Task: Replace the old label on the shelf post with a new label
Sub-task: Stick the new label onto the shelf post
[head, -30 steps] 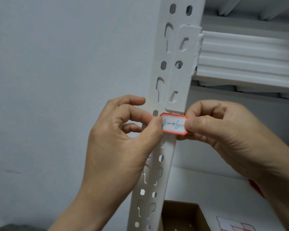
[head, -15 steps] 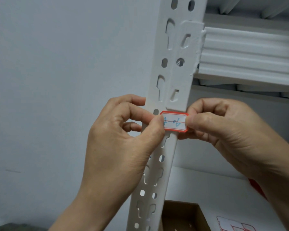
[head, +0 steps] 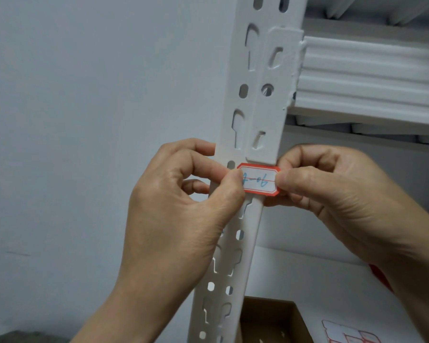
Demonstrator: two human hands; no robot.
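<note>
Label, red-bordered with blue handwriting, lies across the front of the white shelf post, just below the bracket plate where the shelf beam joins. From my remote seat I see both hands closed on it. The left hand pinches its left end between thumb and forefinger, the thumb tip covering the first of the writing. The right hand pinches its right end, thumb in front and curled fingers behind. I cannot tell whether the label is stuck to the post or only held against it. Lower down, a brown cardboard box sits beside the post's foot. A sheet of red-bordered labels lies on the white shelf at the bottom right.
</note>
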